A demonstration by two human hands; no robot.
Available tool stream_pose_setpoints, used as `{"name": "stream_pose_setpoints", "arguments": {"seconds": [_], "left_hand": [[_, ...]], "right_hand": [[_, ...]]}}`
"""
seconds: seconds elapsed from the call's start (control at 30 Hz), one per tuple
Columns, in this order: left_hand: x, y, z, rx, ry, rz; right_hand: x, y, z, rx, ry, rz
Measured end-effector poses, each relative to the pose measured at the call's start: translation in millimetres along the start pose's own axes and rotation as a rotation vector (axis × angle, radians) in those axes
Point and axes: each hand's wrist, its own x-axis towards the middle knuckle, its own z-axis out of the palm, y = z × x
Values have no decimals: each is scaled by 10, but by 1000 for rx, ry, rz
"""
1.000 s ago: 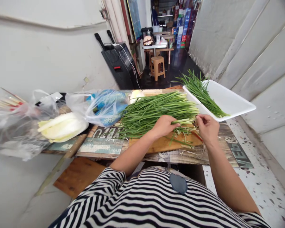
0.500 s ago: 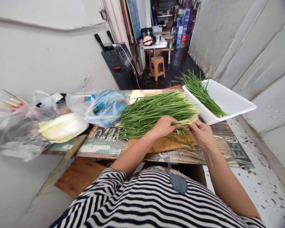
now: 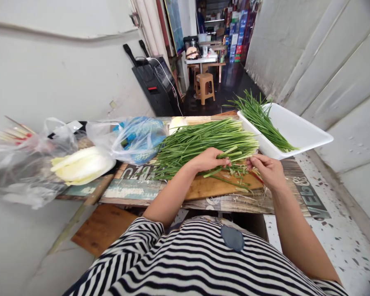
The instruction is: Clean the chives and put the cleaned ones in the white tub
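Note:
A thick heap of garlic chives (image 3: 200, 142) lies across the bench, pale stem ends toward the right. My left hand (image 3: 210, 159) is closed on a few chives at the near side of the heap. Just right of it, my right hand (image 3: 267, 168) has thumb and fingers pinched together by the stem ends; what is between the fingertips is too small to make out. Under both hands is a wooden cutting board (image 3: 200, 189) with loose chive scraps on it. More chives (image 3: 265, 119) lie in a white plastic tub (image 3: 302, 123) at the right.
On the left of the patterned bench (image 3: 135, 191) are a napa cabbage (image 3: 83, 164), clear plastic bags (image 3: 21, 172) and a blue-tinted bag (image 3: 142, 137). A black wheeled speaker-like box (image 3: 156, 84) stands behind by the wall. Farther back is a brown stool (image 3: 205, 87).
My right hand has moved slightly right and away from my left hand. The left hand has shifted a little left, its chives now angled differently.

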Motion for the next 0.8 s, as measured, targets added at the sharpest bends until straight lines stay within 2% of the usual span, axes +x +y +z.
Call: {"name": "stream_pose_setpoints", "arguments": {"seconds": [0.07,0.17,0.23,0.33,0.4,0.47,0.6,0.7,0.8], "left_hand": [[-3,20,-4,5,19,3],[4,26,4,42,58,-5],[15,12,10,88,117,-7],[31,-12,6,146,211,61],[34,-14,1,168,248,120],[30,-2,3,213,284,153],[17,33,37,295,332,175],[25,33,68,260,365,147],[47,17,86,296,427,132]], "right_hand": [[-2,22,-2,-38,54,46],[-34,24,-26,-257,90,89],[-48,27,-70,-436,47,16],[-8,91,-149,-643,-50,-223],[64,176,-177,-775,-1,-313],[149,273,-170,-904,42,-330],[274,396,-77,-1128,18,-355],[311,407,-24,-1243,62,-378],[324,369,-43,-1279,16,-440]]}}
